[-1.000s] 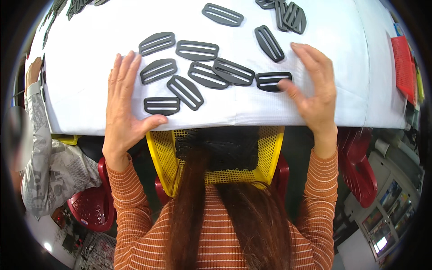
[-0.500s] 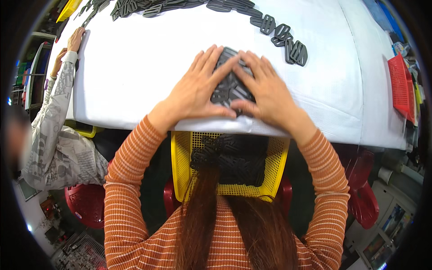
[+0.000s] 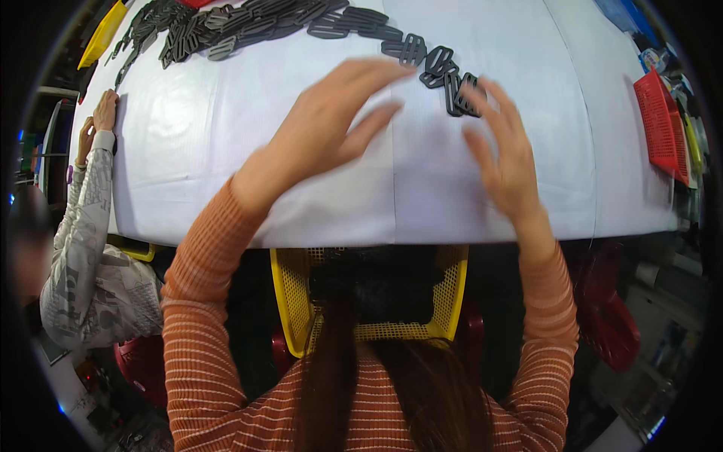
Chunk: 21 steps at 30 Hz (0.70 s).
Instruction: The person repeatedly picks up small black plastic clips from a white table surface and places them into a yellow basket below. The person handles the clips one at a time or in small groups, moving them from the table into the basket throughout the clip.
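Note:
A trail of black plastic strap slide buckles [image 3: 413, 50] runs across the white-covered table [image 3: 263, 211], from a thick heap [image 3: 248, 22] at the far left to a few loose ones. My right hand [image 3: 508, 151] is raised by the end of the trail, its fingertips overlapping the last buckle [image 3: 469, 94]; contact cannot be made out. Thumb and fingers stand apart there. Over the middle of the table hovers my left hand [image 3: 320, 117], fingers stretched out, holding nothing. Both hands are slightly blurred.
Below the table edge, a yellow basket [image 3: 288, 294] with dark contents sits before my body. A red basket [image 3: 657, 124] stands at the right edge. On the left, another person's hands [image 3: 104, 113] touch the table's side. A dark red chair [image 3: 602, 316] is at right.
My hands have parted and moved up from the near edge. The buckles gathered between them no longer lie on the table there. My view has shifted slightly.

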Available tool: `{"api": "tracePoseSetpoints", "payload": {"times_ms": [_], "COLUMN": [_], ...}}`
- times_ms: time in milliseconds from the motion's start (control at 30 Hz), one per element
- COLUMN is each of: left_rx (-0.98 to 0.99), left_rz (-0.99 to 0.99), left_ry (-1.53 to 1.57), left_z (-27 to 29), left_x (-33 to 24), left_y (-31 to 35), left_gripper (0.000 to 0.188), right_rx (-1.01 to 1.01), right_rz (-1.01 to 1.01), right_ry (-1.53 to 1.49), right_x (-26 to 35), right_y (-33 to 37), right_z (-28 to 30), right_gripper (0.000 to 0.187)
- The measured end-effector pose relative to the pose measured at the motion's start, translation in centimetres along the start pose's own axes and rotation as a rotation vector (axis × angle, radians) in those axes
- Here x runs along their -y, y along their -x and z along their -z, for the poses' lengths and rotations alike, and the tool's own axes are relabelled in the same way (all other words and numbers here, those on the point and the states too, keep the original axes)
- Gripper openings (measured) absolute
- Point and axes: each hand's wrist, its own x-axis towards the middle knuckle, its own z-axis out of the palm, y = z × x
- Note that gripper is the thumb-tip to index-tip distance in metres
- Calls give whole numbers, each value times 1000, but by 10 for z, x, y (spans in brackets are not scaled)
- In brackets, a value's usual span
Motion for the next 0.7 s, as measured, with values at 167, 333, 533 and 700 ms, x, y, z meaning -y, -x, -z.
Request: {"api": "tracePoseSetpoints", "payload": {"times_ms": [167, 333, 533, 700], "left_rx": [104, 125, 217, 186], "left_rz": [5, 78, 196, 296], "left_ry": [-221, -269, -257, -39], "left_z": [-68, -48, 3, 12], "left_x": [80, 56, -8, -37], "left_y": [-72, -9, 99, 141], "left_gripper": [46, 49, 51, 51], "right_rx": [21, 139, 202, 15], "right_rz": [-46, 94, 217, 228], "right_ry": [177, -51, -306, -1], "right_x": [-76, -45, 1, 26], "right_y": [-69, -62, -33, 7], "right_z": [-49, -70, -62, -42], "right_gripper": [51, 43, 29, 24]}}
